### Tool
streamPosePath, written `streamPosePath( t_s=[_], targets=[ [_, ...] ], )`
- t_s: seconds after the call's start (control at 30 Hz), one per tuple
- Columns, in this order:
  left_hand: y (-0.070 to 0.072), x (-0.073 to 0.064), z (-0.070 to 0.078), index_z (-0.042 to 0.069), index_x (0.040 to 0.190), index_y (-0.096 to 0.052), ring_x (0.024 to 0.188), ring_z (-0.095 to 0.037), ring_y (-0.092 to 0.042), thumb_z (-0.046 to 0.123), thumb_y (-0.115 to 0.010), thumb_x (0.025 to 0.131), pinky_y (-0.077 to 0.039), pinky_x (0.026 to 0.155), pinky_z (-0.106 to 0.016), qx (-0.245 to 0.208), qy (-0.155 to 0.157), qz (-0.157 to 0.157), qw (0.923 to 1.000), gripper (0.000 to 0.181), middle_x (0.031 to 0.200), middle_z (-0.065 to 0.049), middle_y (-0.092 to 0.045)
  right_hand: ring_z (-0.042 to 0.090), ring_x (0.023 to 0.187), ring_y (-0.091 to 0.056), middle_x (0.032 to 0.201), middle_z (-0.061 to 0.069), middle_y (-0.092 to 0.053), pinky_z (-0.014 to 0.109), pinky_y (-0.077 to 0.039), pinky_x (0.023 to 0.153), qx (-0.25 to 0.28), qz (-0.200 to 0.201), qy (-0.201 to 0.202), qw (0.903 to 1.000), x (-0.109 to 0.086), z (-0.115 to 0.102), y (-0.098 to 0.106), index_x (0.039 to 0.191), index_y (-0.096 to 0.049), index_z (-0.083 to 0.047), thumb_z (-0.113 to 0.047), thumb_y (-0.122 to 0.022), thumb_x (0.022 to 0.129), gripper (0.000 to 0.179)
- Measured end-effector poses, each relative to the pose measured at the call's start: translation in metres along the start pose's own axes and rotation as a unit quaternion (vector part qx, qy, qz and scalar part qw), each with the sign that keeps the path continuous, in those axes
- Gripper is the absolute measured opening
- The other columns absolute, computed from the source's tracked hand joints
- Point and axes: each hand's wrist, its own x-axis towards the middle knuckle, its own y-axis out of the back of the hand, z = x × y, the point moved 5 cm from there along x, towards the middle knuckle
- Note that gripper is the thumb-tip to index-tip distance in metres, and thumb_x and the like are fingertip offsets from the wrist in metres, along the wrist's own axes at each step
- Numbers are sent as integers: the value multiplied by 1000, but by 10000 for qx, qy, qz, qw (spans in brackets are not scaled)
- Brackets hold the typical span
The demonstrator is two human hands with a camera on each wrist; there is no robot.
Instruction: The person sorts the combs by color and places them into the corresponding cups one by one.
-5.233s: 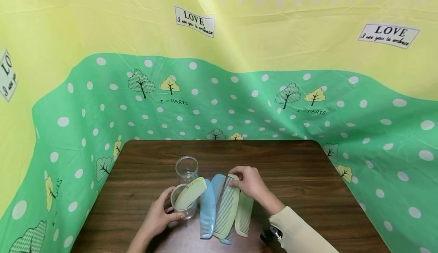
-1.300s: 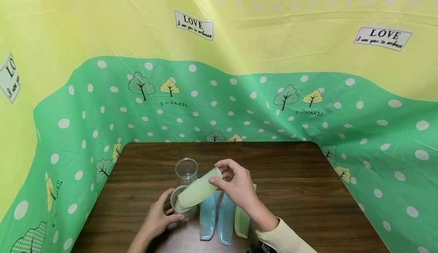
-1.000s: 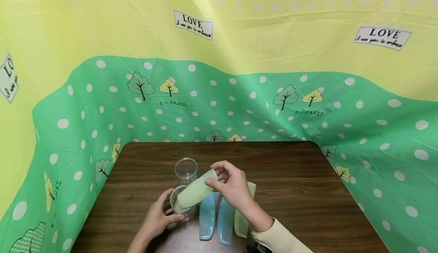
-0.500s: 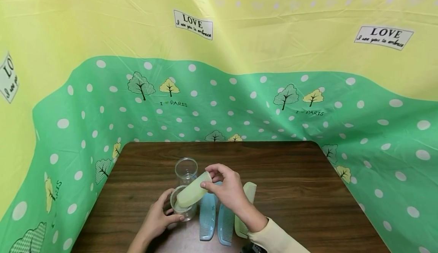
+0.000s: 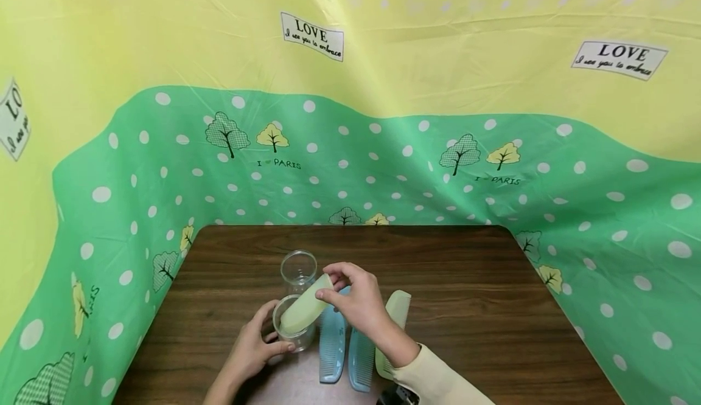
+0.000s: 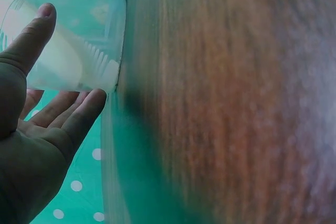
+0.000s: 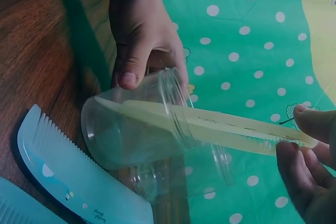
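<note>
My left hand (image 5: 257, 341) grips a clear jar (image 5: 298, 343) with a ridged rim, thumb on one side and fingers on the other. A pale yellow-green comb (image 5: 303, 309) leans in its mouth, its lower part inside. My right hand (image 5: 358, 295) pinches the comb's upper end between thumb and fingers. Through the jar wall in the right wrist view, a second pale edge (image 7: 113, 107) shows beside the held comb. Two blue combs (image 5: 332, 350) and another yellow-green comb (image 5: 400, 306) lie on the table, partly under my right hand and forearm.
A second clear jar (image 5: 299, 265) stands just behind the gripped one. The dark wooden table (image 5: 465, 295) has a green and yellow printed curtain (image 5: 383, 155) around its back and sides. A black device (image 5: 398, 394) sits at my right cuff.
Earlier my right hand held a yellow-green comb on the pile while another leaned in the jar. It has since brought that comb to the jar and lowered it further left. The left hand stays put.
</note>
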Motion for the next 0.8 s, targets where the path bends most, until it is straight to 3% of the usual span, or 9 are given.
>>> streamPosePath(
  t_s=[0.17,0.6,0.8],
  targets=[
    [0,1,1,12,144,-51,129,-43,-59,5,-96,64,-61,98,-34,10,-54,-16,10000,93,137,-19,-63,5,79,-62,95,-6,-68,26,-59,70,-357,29,72,9993,2,3,-4,114,-74,-18,-22,-89,81,35],
    [0,0,0,14,143,-53,131,-39,-58,6,-98,61,-62,96,-33,75,31,95,9999,93,137,-15,-64,14,82,-65,96,-4,-66,20,-55,69,-356,-200,71,9991,4,9,-12,115,-75,-14,-25,-87,84,36],
    [0,0,0,14,142,-54,131,-39,-58,6,-98,61,-62,96,-33,121,30,128,9998,93,136,-15,-64,15,86,-66,98,-5,-66,27,-58,70,-360,-270,86,9990,3,10,-12,118,-74,-15,-27,-87,84,38]
  ],
)
